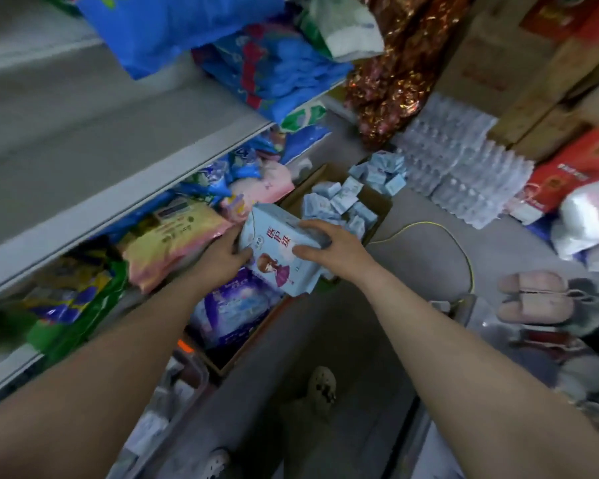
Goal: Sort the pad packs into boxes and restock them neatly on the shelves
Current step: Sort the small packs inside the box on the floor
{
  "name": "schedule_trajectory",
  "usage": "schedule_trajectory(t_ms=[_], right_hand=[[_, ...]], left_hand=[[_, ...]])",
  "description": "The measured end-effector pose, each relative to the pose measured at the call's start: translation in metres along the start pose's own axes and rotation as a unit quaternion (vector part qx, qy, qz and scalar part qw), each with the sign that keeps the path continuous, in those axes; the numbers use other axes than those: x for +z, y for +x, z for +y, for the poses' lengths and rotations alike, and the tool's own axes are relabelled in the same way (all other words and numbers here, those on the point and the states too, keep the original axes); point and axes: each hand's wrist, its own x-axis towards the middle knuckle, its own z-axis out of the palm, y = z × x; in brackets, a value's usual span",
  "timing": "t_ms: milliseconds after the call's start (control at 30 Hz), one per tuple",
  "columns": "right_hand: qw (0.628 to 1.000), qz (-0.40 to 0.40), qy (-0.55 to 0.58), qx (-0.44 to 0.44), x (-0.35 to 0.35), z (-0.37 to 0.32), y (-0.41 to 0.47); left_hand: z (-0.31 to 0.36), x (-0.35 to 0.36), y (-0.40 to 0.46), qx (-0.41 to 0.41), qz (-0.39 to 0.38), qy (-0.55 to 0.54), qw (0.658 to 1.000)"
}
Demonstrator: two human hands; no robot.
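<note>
Both my hands grip the pale-blue pad pack [280, 252], left hand [222, 255] and right hand [329, 247] on opposite edges. I'd keep it level and lower it squarely into the cardboard box [377, 202] just beyond my right fingers.

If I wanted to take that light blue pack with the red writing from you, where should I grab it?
Probably by its two long edges, one from each side, as the left hand and right hand hold the light blue pack now. It is flat and wide, tilted above the boxes, so two hands likely steady it best.
</note>
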Motion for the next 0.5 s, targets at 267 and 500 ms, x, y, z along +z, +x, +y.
schedule_trajectory(t_ms=[267, 500], right_hand=[[0.993, 0.107, 0.01, 0.054, -0.177, 0.101, 0.057], [0.988, 0.126, 0.004, 0.093, -0.331, 0.168, 0.114]], left_hand=[[0.107, 0.137, 0.154, 0.069, -0.044, 0.068, 0.994], [0.203, 0.252, 0.259, 0.071, -0.052, 0.019, 0.996]])
